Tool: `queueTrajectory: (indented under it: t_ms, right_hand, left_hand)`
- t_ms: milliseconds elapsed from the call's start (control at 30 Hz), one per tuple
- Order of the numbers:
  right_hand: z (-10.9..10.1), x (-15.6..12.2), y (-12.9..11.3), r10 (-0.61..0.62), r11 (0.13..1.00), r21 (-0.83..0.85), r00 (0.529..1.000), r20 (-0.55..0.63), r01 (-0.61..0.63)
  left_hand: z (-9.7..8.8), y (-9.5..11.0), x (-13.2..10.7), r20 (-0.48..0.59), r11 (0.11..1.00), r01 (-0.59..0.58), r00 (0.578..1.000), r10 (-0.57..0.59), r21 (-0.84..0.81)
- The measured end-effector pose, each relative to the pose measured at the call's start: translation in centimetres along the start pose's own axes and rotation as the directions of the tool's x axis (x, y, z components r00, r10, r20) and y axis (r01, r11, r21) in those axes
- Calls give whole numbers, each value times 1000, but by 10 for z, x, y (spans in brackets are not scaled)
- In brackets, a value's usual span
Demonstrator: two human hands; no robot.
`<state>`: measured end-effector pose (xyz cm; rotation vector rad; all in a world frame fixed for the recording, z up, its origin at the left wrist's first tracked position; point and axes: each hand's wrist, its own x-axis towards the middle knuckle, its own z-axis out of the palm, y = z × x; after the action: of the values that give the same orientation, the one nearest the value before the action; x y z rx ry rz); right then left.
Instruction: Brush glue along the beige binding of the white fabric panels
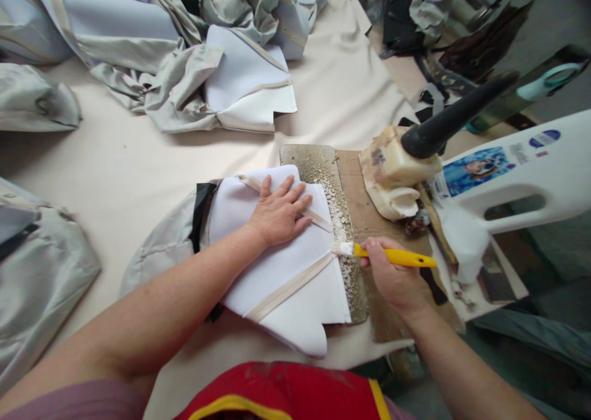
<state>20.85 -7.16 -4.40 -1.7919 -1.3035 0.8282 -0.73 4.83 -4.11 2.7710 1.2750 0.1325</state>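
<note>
Under my left hand [282, 214] lies a white fabric piece [272, 272] with beige strips sewn across it and grey cloth attached on its left. That hand presses flat on it, fingers spread. My right hand [392, 278] grips a yellow-handled brush [401, 257]. The white bristles touch the right edge of the fabric piece, between its two beige strips. Beneath that edge is a board [307, 156] crusted with dried whitish residue.
A cut-open plastic container [392, 167] with a black cone stands on brown cardboard [353, 180], beside a large white bottle [554, 167]. Similar white and grey pieces [249, 69] lie at the back. More grey cloth [50, 284] is at left.
</note>
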Motion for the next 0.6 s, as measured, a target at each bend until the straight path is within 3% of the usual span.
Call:
queueTrajectory:
  t_ms: [100,267,333,433,500,600]
  right_hand:
    - [2,-2,-2,-58,998,-28,993,99,61]
    - [7,1,-4,-39,999,-34,999,-7,39]
    - [7,-7,-2,-48,998,-29,998,35,49]
    - [3,-33,1,-36,997,-65,994,99,43]
    - [-2,-54,3,-16,996,-90,990,141,29]
    - [-5,-64,1,40,995,-92,987,156,-26]
  left_hand:
    - [1,-2,3,16,1000,1,1000,-1,5]
    - [-13,9,3,77,998,59,995,-59,-1]
    - [-25,25,-11,102,997,68,993,-65,-26]
    - [-38,54,-50,258,981,-93,957,136,-172]
    - [-38,67,-76,355,951,-157,901,247,-265]
    - [-28,75,-97,370,954,-132,900,229,-271]
